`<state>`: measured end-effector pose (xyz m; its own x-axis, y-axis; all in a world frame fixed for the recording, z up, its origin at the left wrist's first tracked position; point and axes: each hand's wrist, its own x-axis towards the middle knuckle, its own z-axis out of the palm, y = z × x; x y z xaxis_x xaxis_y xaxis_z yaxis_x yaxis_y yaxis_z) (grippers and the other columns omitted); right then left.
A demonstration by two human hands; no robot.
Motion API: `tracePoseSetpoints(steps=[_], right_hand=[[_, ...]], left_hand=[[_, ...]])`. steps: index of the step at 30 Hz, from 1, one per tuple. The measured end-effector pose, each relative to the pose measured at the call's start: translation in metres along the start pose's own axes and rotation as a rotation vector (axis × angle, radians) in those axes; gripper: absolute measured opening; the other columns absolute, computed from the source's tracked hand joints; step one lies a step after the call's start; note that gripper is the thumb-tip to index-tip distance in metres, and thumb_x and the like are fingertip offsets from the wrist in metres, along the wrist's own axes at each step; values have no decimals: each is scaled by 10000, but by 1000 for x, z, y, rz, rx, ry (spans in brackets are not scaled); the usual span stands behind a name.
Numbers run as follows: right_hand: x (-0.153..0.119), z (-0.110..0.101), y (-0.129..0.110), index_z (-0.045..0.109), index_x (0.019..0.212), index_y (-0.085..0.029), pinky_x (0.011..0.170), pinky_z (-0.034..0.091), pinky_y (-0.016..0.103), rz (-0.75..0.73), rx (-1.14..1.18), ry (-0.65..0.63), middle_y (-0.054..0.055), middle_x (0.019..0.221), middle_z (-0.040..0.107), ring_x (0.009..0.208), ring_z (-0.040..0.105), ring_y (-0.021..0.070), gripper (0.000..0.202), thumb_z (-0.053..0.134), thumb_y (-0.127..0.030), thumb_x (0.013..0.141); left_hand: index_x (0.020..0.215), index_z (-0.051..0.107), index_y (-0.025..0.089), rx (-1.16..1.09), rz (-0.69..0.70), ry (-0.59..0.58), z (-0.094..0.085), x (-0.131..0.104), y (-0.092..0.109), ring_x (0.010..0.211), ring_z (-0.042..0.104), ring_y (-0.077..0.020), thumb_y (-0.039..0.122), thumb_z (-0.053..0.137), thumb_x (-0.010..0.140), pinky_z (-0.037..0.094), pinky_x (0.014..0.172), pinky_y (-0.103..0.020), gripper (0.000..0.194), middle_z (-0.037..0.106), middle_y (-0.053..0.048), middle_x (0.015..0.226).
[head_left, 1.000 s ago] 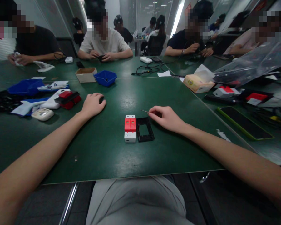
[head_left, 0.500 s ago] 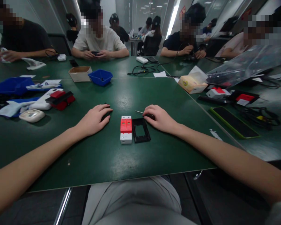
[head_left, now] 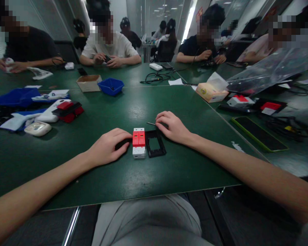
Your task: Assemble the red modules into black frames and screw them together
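A red and white block-shaped device (head_left: 139, 142) lies on the green table (head_left: 105, 186) in front of me. Against its right side is a black rectangular frame (head_left: 161, 150) with an open middle. My left hand (head_left: 110, 145) rests on the table with thumb and fingers apart, its fingertips at the device's left edge, holding nothing. Behind the frame, my right hand (head_left: 171, 126) lies over a thin metal-shafted tool (head_left: 150, 123); the shaft points left out of the fingers, and the rest of it is hidden under the hand.
A cardboard box (head_left: 88, 83) and a blue bin (head_left: 111, 86) stand further back. Red, white and blue items lie at the left beside a white oval object (head_left: 38, 128). At the right are a tissue pack (head_left: 210, 92), a green-edged black slab (head_left: 259, 134) and cables. People sit opposite.
My left hand has moved right and nearer to me, reaching the device's left edge. The fingers of my right hand have shifted slightly up and left around the tool.
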<state>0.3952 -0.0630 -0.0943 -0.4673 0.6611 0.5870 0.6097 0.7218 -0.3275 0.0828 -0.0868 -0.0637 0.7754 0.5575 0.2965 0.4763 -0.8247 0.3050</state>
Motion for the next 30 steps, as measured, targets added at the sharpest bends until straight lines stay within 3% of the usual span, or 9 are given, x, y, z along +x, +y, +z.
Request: tracePoseSetpoints(steps=[4,8,12,15,22,26,30], right_hand=[[0,1,-1,659,904,-200,886,499,433,-51,58,-20,92,1046,681,962,608,242,119,624,-282,982],[4,6,-1,664,847,-205,881,495,436,-23,68,-71,87,1033,682,956,609,247,155,695,-325,939],[6,7,0,665,898,-202,920,496,451,-11,62,-147,96,1070,675,989,611,249,107,644,-289,956],[2,2,1,660,964,-200,965,498,471,-30,80,-197,112,1134,667,1053,613,258,68,597,-225,952],[-7,-6,-3,675,1005,-213,995,508,500,3,123,-208,109,1182,673,1112,632,268,136,583,-168,916],[-5,-5,-6,693,973,-215,977,520,490,-5,125,-205,106,1149,686,1090,640,264,132,560,-217,969],[-5,-6,-7,692,973,-208,971,524,483,-22,111,-212,111,1147,688,1083,643,260,149,546,-233,992]], left_hand=[[1164,608,151,-44,-105,138,8,14,2,877,651,-195,255,495,999,548,793,-335,226,680,-81,1017],[1139,604,155,-145,-65,251,14,31,2,976,631,-213,305,421,1037,537,886,-367,257,647,-102,1085],[1171,610,176,-288,35,181,13,38,-1,1126,630,-248,399,402,1053,511,1007,-419,326,657,-120,1193],[1267,581,185,-315,86,96,11,32,-2,1199,623,-288,468,564,977,500,1059,-461,406,643,-142,1285],[1503,389,179,-222,30,-46,11,21,6,1355,547,-373,544,805,762,455,1147,-539,926,521,-201,1494],[1515,384,162,-148,-93,-31,13,21,14,1322,583,-372,495,840,720,461,1145,-526,975,559,-195,1471],[1444,462,191,-195,-59,66,14,20,19,1237,636,-313,442,856,704,506,1094,-448,876,620,-140,1383]])
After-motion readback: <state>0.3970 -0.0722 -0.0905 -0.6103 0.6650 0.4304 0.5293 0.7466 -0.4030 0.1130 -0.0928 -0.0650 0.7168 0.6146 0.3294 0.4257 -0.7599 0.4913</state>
